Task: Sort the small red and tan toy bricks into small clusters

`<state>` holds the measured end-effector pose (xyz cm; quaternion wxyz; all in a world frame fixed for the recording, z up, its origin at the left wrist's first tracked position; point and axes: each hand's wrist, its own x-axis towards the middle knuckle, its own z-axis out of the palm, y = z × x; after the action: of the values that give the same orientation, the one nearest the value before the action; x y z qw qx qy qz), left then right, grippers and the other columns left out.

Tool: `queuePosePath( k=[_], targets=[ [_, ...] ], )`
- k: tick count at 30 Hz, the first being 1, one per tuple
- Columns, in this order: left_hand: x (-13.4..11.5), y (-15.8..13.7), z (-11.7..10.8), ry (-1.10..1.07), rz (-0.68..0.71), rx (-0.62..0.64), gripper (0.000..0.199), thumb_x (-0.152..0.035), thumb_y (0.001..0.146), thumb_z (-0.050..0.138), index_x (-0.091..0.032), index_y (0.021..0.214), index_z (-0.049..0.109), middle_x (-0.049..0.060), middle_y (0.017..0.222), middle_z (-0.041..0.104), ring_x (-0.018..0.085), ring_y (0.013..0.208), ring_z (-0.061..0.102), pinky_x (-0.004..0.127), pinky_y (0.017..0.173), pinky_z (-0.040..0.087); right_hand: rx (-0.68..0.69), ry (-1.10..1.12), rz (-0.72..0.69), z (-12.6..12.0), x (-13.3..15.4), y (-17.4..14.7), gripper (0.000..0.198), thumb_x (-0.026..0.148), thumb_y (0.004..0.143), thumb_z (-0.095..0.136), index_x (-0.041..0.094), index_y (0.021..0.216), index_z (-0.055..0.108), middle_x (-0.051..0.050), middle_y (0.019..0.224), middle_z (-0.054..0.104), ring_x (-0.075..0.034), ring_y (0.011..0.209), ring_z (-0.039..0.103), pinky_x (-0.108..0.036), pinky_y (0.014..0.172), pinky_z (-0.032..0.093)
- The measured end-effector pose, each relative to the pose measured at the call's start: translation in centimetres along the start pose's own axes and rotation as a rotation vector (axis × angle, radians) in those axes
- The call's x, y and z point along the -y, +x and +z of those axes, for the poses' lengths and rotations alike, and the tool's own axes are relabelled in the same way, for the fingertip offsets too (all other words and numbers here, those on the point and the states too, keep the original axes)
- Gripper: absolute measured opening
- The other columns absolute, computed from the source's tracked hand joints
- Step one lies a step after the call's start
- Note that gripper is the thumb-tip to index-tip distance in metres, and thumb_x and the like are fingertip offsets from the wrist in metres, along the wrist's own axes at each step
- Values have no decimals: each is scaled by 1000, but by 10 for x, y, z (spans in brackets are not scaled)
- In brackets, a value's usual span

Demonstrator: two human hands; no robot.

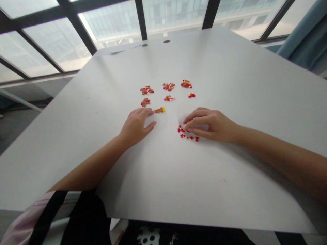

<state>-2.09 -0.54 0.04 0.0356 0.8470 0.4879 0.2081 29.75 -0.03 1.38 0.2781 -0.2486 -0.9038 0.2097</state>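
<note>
Small red bricks: we see them scattered on the worktop, under our right fingertips.
Right hand: fingers curled loosely over them, gripping nothing.
Orange-and-yellow strip: just beyond our left fingertips.
Left hand: flat, spread, empty.
Brick piles: farther back.

A single head-worn camera looks forward and down, from close above, across the white table toward the windows.

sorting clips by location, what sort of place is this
Probably an office or workroom high in a building: a wide plain white table with cable holes, and large dark-framed windows onto another building.
</note>
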Motion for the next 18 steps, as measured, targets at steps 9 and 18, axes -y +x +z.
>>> queuePosePath(
  k=[9,18],
  targets=[
    [2,0,2,-1,14,-14,31,-30,96,62,-18,124,66,16,140,73,32,134,66,55,120,47,21,11,-34,-9,-4,-2,23,27,89,62,30,93,84,-5,108,82,-24,99,74,-43,96,57],
    [2,-1,1,1,10,-4,29,-28,96,63,-20,123,66,14,140,73,31,135,66,53,121,47,12,-32,-98,-11,-6,-3,22,24,91,61,28,94,83,-6,109,82,-22,98,74,-42,95,56]
  ],
)
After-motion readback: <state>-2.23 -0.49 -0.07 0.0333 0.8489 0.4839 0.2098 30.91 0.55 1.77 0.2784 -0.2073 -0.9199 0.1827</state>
